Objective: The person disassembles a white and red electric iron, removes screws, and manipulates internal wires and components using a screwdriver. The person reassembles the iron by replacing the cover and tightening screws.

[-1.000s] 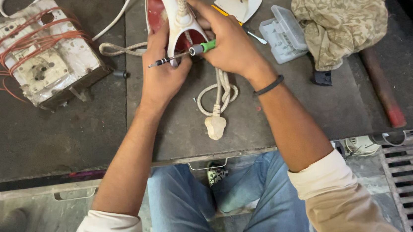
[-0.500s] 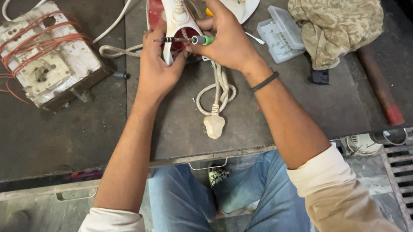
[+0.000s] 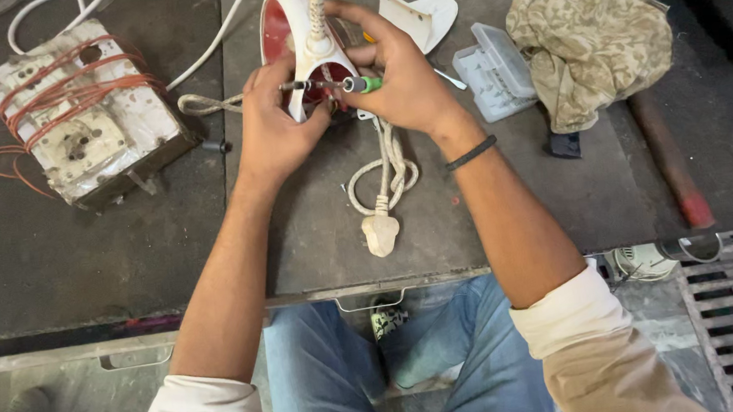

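While seated at a dark, scuffed metal workbench (image 3: 79,258), blue denim knees nearest, cream sleeves pushed up both forearms. Just past the bench edge, a flat pale plug (image 3: 381,234) on a looped, braided fabric cord (image 3: 388,164). Above that, left hand (image 3: 276,130) curled around the rear of a red and white clothes iron (image 3: 303,39), fingers closed on its smooth plastic shell. Right hand (image 3: 404,83), with a thin black band at the wrist, gripping a slim screwdriver (image 3: 329,85) with a green handle, metal shaft lying level across the iron's back end toward the left thumb. Iron standing at the centre of the bench's far side, between both hands. Off to the left, a boxy, grimy white transformer block (image 3: 84,111) wrapped in orange wire. Off to the right, a clear ridged plastic case (image 3: 489,71), a curved white plastic cover (image 3: 420,14), then a crumpled, patterned beige cloth (image 3: 595,36).
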